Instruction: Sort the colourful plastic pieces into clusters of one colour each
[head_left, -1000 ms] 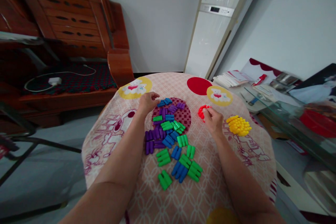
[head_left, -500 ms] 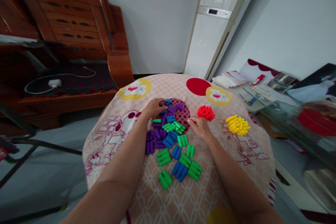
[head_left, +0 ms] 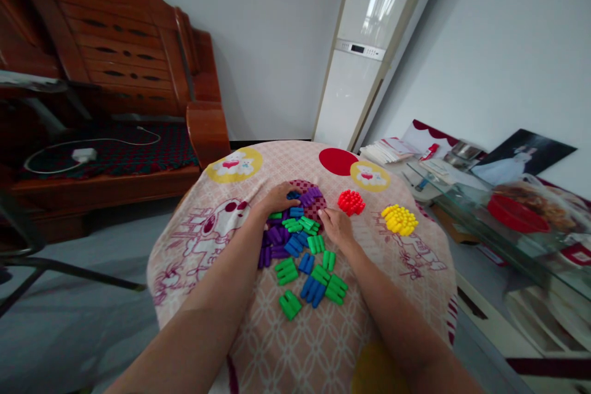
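My left hand (head_left: 279, 198) reaches over the far side of a pile of plastic toy blocks. Its fingers are bent, with the tips at the end of a purple block (head_left: 306, 199). A blue block (head_left: 292, 195) lies just beneath these fingers. To the right of the pile, my right hand (head_left: 337, 225) has thumb and forefinger pressed together; whether anything small is between them cannot be seen. Green blocks (head_left: 285, 271), blue blocks (head_left: 313, 291) and more purple blocks (head_left: 276, 235) lie between my forearms, some partly hidden by the left one.
A patterned cloth (head_left: 194, 271) covers the round table. A red cluster (head_left: 351, 202) and a yellow cluster (head_left: 399, 220) of knobbly pieces lie to the right. Beyond them stands a glass shelf (head_left: 466, 209) with papers and a red basket (head_left: 517, 214). A wooden bench (head_left: 207, 126) is at the left.
The view has shifted slightly to the right and upward. The purple block at my left fingertips has moved a little right, close against another purple one. My right hand stays beside the pile.
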`<move>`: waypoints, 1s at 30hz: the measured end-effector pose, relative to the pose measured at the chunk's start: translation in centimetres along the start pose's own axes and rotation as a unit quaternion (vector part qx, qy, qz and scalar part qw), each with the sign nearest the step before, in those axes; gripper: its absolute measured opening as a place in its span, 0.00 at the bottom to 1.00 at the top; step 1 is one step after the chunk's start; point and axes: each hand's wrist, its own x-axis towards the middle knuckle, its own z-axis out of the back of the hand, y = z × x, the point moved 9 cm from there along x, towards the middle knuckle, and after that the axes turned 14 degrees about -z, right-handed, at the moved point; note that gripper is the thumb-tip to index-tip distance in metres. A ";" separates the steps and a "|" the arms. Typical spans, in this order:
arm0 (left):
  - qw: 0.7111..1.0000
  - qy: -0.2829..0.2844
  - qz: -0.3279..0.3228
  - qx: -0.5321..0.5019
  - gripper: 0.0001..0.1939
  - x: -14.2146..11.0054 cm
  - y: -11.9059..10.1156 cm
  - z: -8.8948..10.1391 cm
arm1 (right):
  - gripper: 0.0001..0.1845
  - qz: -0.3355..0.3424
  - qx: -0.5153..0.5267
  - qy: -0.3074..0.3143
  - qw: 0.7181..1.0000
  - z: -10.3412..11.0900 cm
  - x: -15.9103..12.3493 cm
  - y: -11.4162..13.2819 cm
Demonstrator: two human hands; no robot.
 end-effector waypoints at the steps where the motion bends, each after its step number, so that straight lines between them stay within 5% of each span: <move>1: 1.000 0.002 -0.006 -0.008 0.18 0.0 -0.4 0.0 | 0.21 -0.024 0.001 -0.019 1.000 0.2 0.3 -0.1; 6: 0.998 0.012 -0.027 -0.060 0.15 -0.4 -2.0 -0.4 | 0.16 -0.018 0.045 -0.101 0.994 1.4 3.2 2.7; 12: 0.994 -0.001 -0.021 -0.111 0.16 -2.2 -2.8 -0.4 | 0.14 -0.022 0.012 0.087 0.996 -2.1 6.3 5.3; 22: 0.985 -0.084 0.035 -0.144 0.19 -3.8 -2.9 1.3 | 0.15 0.012 0.250 0.117 0.961 0.6 -2.1 2.3; 30: 0.966 -0.194 0.092 -0.141 0.19 -7.5 -2.4 2.7 | 0.24 -0.070 0.484 0.115 0.864 1.9 -4.2 -2.5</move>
